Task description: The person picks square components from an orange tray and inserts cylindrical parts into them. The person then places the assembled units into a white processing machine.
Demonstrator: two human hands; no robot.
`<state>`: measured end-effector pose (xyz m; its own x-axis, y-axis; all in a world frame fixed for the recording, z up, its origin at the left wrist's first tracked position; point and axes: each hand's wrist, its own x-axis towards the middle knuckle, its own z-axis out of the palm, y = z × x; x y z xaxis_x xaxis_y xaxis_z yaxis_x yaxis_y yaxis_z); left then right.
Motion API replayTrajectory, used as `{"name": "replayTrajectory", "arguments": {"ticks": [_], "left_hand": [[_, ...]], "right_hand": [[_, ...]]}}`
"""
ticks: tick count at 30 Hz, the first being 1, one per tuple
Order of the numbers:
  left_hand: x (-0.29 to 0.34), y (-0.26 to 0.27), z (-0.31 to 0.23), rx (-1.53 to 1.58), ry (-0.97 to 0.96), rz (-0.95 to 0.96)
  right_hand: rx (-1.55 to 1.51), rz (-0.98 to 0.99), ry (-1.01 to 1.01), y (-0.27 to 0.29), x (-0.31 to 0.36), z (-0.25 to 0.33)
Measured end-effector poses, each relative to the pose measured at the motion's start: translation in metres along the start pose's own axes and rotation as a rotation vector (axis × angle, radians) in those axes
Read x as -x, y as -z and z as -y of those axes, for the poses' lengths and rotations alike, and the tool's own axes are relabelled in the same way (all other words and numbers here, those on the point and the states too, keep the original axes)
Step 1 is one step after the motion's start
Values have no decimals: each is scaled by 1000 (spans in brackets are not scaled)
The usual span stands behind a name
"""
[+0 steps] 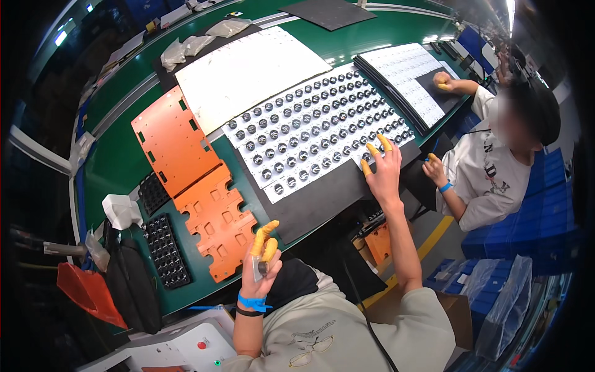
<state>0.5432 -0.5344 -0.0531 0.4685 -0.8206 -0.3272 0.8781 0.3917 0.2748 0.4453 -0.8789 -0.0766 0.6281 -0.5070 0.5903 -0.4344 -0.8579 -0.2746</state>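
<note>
My left hand (263,263), in yellow finger cots and a blue wrist strap, is closed around a small clear piece with a dark round end (263,268). It is raised at the near edge of the bench. My right hand (384,166), also in yellow finger cots, reaches over the near right part of a white board (273,193). Its fingers are spread, with the tips at the board's round black parts (315,168); whether they touch one is hard to see. Rows of these parts cover the board, which lies on a black mat (316,208).
Left of the board lie orange fixture plates (173,139) and black trays (167,251). A blank white sheet (254,71) lies beyond it, near plastic bags (186,48). On the right, a co-worker (483,149) handles another stack of white boards (396,68).
</note>
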Motion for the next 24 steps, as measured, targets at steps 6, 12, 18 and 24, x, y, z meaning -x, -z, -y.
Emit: {"name": "replayTrajectory", "arguments": {"ticks": [6,12,18,24], "left_hand": [[-21,-6,18,342,115,150],[-32,-13,28,149,2,122],[-37,-30,21,-602,-175,-83],[-24,-31,-11,-1799,-744,-374]], "right_hand": [[-555,47,292,43,24,111],[-765,261,360,49,46,168],[-844,189,294,56,42,161],[-367,107,101,38,28,79]]}}
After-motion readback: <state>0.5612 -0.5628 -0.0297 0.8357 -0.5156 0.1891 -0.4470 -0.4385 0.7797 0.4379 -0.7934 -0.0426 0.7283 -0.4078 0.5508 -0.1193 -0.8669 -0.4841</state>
